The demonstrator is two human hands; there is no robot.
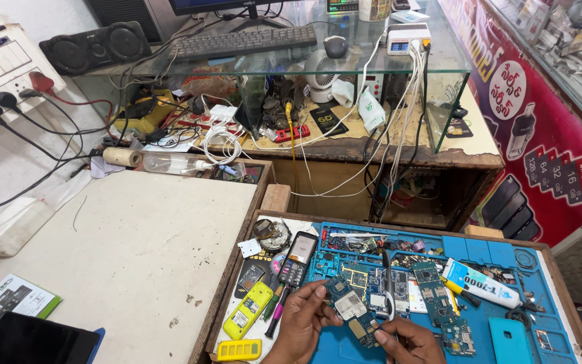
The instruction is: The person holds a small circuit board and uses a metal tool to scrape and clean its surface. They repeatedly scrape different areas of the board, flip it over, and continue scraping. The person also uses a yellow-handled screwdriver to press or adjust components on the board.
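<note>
Both hands share one small circuit board (pixel 350 311) over the blue mat's (pixel 486 251) near edge: left hand (pixel 302 322) pinches its side, right hand (pixel 405 340) grips its lower end beside tweezers (pixel 388 286). A slip could drop it among loose boards (pixel 432 290).

Small phone circuit board (pixel 350 311) — green-blue, metal shields, tilted, held above blue repair mat

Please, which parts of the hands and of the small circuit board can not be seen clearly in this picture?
- Head view: right hand is cut off by the bottom edge.
- Left hand: wrist leaves the frame; palm faces away.
- Circuit board: fingertips cover its edges; its parts are too small to tell.
- Tweezers: tips are lost against the boards on the blue mat.
</note>
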